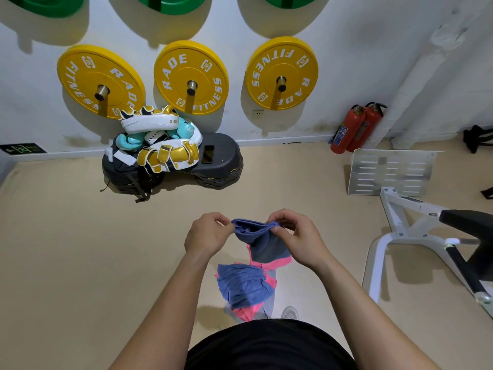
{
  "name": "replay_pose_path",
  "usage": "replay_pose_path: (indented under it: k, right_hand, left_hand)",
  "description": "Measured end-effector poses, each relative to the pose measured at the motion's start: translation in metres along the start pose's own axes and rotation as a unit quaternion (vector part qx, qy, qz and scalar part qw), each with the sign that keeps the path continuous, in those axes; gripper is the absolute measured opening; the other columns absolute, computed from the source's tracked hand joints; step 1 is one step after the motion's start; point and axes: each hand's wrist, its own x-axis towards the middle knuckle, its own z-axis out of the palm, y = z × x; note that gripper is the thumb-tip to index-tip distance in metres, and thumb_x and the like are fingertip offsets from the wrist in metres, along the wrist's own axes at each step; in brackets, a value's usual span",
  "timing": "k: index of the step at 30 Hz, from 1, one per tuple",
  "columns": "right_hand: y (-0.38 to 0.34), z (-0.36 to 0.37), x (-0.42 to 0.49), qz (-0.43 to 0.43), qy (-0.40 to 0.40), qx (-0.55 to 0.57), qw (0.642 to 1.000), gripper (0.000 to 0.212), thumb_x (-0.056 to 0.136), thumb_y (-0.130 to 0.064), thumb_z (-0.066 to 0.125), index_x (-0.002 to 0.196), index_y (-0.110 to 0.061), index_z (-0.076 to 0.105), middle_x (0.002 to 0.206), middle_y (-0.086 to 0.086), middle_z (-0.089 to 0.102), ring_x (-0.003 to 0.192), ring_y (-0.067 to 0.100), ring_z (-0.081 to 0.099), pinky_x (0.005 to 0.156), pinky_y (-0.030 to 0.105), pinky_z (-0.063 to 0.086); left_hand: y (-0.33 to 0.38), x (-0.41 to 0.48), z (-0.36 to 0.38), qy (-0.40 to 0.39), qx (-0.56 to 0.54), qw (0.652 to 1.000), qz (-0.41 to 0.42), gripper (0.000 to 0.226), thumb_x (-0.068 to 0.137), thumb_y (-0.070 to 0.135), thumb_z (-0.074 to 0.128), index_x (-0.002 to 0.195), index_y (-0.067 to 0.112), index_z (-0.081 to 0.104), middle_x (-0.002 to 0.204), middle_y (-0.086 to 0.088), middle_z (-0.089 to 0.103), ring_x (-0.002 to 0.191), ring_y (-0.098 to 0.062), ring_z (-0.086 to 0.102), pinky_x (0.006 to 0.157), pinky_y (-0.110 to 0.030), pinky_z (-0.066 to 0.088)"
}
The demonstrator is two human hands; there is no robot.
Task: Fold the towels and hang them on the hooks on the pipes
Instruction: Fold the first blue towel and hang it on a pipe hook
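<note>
Blue-grey cloth towel with pink trim [266, 248] hangs before the person's torso, above the beige floor [80, 249]. Left hand [206, 233] and right hand [297, 237] each pinch its bunched top edge, fingers curled on the fabric, hands near together.

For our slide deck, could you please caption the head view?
The left hand and right hand pinch the top edge of a blue towel above the floor, facing yellow wall-mounted weight plates.
</note>
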Motion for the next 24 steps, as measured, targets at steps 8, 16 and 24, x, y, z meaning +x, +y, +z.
replay_pose_path:
  k: [8,16,24]
  right_hand:
    - [-0.004,0.001,0.002,-0.007,-0.03,-0.007,1.0,0.026,0.086,0.003,0.06,0.086,-0.021,0.07,0.087,-0.008,0.071,0.089,0.016,0.066,0.09,0.038,0.053]
    - [0.011,-0.006,0.001,0.048,0.021,-0.105,0.993,0.028,0.087,0.0,0.058,0.081,-0.026,0.065,0.083,-0.012,0.07,0.086,0.01,0.066,0.085,0.035,0.053]
    - [0.014,0.009,-0.002,0.071,0.008,-0.135,0.988,0.025,0.089,-0.003,0.056,0.083,-0.027,0.061,0.085,-0.013,0.069,0.086,0.01,0.065,0.079,0.029,0.051]
  left_hand:
    - [0.001,-0.001,0.009,-0.008,0.025,1.0,-0.005,0.021,0.077,0.049,0.072,0.076,0.028,0.07,0.081,0.006,0.071,0.08,-0.02,0.066,0.07,-0.03,0.054]
    - [-0.001,0.004,-0.017,-0.098,-0.025,0.995,0.0,0.009,0.072,0.024,0.069,0.069,0.016,0.072,0.067,0.004,0.067,0.067,-0.015,0.059,0.06,-0.027,0.047]
    - [0.007,0.007,-0.04,-0.179,0.178,0.966,0.052,0.007,0.072,0.019,0.071,0.073,0.016,0.066,0.075,-0.003,0.071,0.067,-0.017,0.063,0.061,-0.028,0.052]
